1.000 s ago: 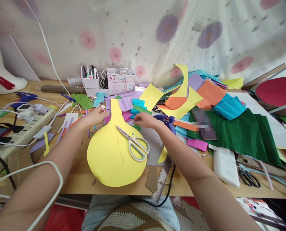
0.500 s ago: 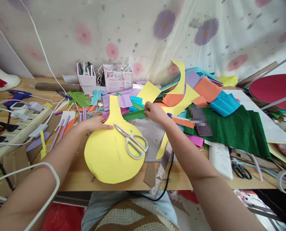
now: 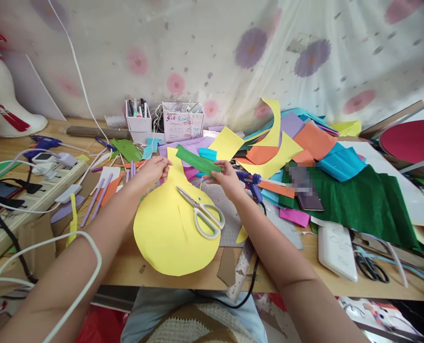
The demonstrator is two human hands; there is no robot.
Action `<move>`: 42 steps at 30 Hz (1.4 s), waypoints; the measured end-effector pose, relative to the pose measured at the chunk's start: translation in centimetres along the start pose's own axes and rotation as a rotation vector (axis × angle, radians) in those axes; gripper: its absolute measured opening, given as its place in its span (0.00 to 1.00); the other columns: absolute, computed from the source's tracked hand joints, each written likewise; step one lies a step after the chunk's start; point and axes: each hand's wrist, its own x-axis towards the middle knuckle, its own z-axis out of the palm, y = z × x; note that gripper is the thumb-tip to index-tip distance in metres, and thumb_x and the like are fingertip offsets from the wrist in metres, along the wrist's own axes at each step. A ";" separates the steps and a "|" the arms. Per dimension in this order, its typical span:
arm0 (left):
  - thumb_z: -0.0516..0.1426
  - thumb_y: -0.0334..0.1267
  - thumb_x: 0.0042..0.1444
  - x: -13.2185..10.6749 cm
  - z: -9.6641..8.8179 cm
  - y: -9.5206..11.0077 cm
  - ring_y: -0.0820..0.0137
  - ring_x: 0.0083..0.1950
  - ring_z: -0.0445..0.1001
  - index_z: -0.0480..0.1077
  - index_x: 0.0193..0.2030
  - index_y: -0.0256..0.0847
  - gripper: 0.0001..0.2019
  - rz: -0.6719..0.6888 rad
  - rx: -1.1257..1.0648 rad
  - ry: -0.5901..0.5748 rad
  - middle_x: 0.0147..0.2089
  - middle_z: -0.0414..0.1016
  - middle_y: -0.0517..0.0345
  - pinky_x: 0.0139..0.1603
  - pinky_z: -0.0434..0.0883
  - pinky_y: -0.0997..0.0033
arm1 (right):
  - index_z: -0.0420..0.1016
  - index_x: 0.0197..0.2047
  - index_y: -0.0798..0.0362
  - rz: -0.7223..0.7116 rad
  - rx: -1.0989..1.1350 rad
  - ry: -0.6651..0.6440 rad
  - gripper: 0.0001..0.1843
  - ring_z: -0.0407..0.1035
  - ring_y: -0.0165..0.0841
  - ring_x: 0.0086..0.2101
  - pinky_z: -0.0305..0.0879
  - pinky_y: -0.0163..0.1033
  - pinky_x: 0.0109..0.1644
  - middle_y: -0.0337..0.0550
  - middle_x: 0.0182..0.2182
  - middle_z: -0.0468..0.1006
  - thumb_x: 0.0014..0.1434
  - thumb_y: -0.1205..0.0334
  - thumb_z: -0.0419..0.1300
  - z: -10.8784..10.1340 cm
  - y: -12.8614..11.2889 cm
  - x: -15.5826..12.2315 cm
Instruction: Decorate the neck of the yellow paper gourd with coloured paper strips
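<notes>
A large round yellow paper cutout with a narrow neck lies near the table's front edge. At the left side of that neck, my left hand has its fingers closed on the paper's edge. My right hand pinches one end of a green paper strip, whose other end reaches over the top of the neck. White-handled scissors rest on the round yellow part, blades toward the neck. The underside of the strip and some left fingertips are hidden.
A blue glue gun lies just right of my right hand, with a ruler below. Coloured paper scraps, a phone and green crepe paper cover the right. A power strip and cables crowd the left. Pen boxes stand behind.
My left hand has slid up from the round yellow part to the neck, its fingers closing. My right hand has lifted and tilted the green strip, its far end now higher. The view has shifted slightly left.
</notes>
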 end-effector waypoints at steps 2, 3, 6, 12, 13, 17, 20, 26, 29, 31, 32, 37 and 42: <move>0.55 0.40 0.52 0.0 0.9 0.5 0.77 0.25 0.64 0.68 0.29 0.37 0.08 0.022 -0.188 -0.065 0.25 0.66 0.60 0.31 0.65 0.74 | 0.57 0.37 0.51 0.063 0.072 -0.047 0.18 0.74 0.30 0.29 0.72 0.37 0.33 0.33 0.30 0.64 0.44 0.65 0.62 0.3 0.2 0.0; 0.56 0.41 0.51 0.1 1.1 0.7 0.76 0.27 0.66 0.69 0.29 0.36 0.09 0.033 -0.216 -0.090 0.26 0.67 0.58 0.31 0.65 0.75 | 0.58 0.37 0.51 0.079 0.095 -0.072 0.18 0.75 0.30 0.30 0.72 0.37 0.34 0.33 0.29 0.65 0.44 0.65 0.63 0.3 0.3 0.0; 0.60 0.43 0.46 0.5 0.7 1.1 0.75 0.32 0.68 0.74 0.34 0.37 0.11 0.094 -0.216 -0.074 0.31 0.72 0.57 0.33 0.65 0.75 | 0.60 0.37 0.51 0.089 0.122 -0.124 0.19 0.74 0.29 0.29 0.72 0.36 0.34 0.32 0.27 0.68 0.43 0.63 0.65 -0.1 0.3 0.2; 0.63 0.50 0.41 0.5 0.0 1.6 0.71 0.36 0.69 0.76 0.37 0.38 0.20 0.060 -0.098 -0.060 0.36 0.75 0.53 0.34 0.66 0.72 | 0.59 0.33 0.51 0.088 0.104 -0.236 0.20 0.72 0.27 0.24 0.69 0.34 0.27 0.29 0.23 0.69 0.42 0.58 0.66 -0.6 0.4 0.2; 0.63 0.51 0.40 0.4 0.3 1.5 0.70 0.36 0.69 0.76 0.37 0.38 0.20 0.035 -0.096 -0.099 0.36 0.75 0.53 0.33 0.66 0.72 | 0.58 0.33 0.50 0.098 0.094 -0.252 0.20 0.72 0.27 0.24 0.69 0.34 0.27 0.29 0.23 0.68 0.42 0.58 0.65 -0.6 0.4 0.1; 0.63 0.50 0.39 -0.4 1.2 1.0 0.69 0.37 0.69 0.76 0.35 0.39 0.19 0.015 -0.045 -0.138 0.38 0.74 0.53 0.30 0.68 0.73 | 0.57 0.32 0.50 0.163 -0.042 -0.345 0.18 0.72 0.29 0.25 0.69 0.36 0.29 0.28 0.21 0.67 0.44 0.59 0.64 -0.6 0.3 -0.4; 0.63 0.48 0.39 -0.8 1.4 0.9 0.70 0.32 0.68 0.76 0.33 0.39 0.17 0.042 0.103 -0.161 0.32 0.73 0.55 0.27 0.67 0.74 | 0.60 0.33 0.51 0.131 -0.215 -0.450 0.18 0.70 0.27 0.26 0.66 0.33 0.29 0.30 0.22 0.68 0.43 0.60 0.65 -0.9 -0.1 -0.6; 0.64 0.40 0.39 -1.3 3.6 1.6 0.73 0.26 0.68 0.67 0.52 0.39 0.30 0.181 0.256 -0.311 0.34 0.73 0.56 0.23 0.66 0.75 | 0.63 0.36 0.51 -0.027 -0.272 -0.476 0.16 0.67 0.25 0.30 0.64 0.32 0.33 0.34 0.28 0.73 0.49 0.53 0.62 -0.1 -0.9 -0.9; 0.66 0.35 0.36 -1.2 5.3 2.1 0.77 0.22 0.66 0.61 0.56 0.41 0.36 0.238 0.345 -0.309 0.33 0.72 0.59 0.22 0.64 0.77 | 0.64 0.35 0.51 -0.041 -0.296 -0.454 0.16 0.65 0.25 0.28 0.62 0.31 0.30 0.33 0.26 0.71 0.50 0.50 0.61 0.0 -0.9 -1.1; 0.67 0.32 0.33 -1.1 6.1 2.3 0.77 0.20 0.65 0.59 0.57 0.41 0.40 0.223 0.374 -0.320 0.31 0.71 0.60 0.20 0.62 0.78 | 0.64 0.34 0.52 -0.025 -0.312 -0.423 0.16 0.64 0.24 0.26 0.61 0.30 0.28 0.33 0.24 0.69 0.49 0.49 0.61 -0.2 -0.7 -1.0; 0.67 0.32 0.32 -1.0 6.4 2.3 0.77 0.19 0.65 0.58 0.57 0.41 0.41 0.209 0.378 -0.327 0.31 0.71 0.61 0.20 0.62 0.77 | 0.64 0.33 0.52 -0.019 -0.318 -0.412 0.16 0.64 0.24 0.25 0.61 0.31 0.28 0.33 0.24 0.69 0.49 0.50 0.61 -0.3 -0.6 -0.9; 0.68 0.34 0.32 -0.8 6.8 1.7 0.72 0.23 0.68 0.55 0.60 0.40 0.45 0.235 0.441 -0.294 0.31 0.71 0.59 0.26 0.67 0.71 | 0.63 0.31 0.52 -0.081 -0.395 -0.394 0.12 0.63 0.26 0.23 0.61 0.33 0.27 0.33 0.21 0.68 0.50 0.54 0.60 -0.6 0.1 -0.3; 0.65 0.33 0.37 -0.8 6.2 0.4 0.70 0.29 0.70 0.55 0.59 0.39 0.40 0.214 0.253 -0.307 0.32 0.69 0.60 0.33 0.68 0.68 | 0.67 0.32 0.52 -0.274 -0.550 -0.365 0.08 0.65 0.28 0.28 0.62 0.36 0.33 0.36 0.26 0.71 0.52 0.57 0.58 -0.9 -0.1 -0.5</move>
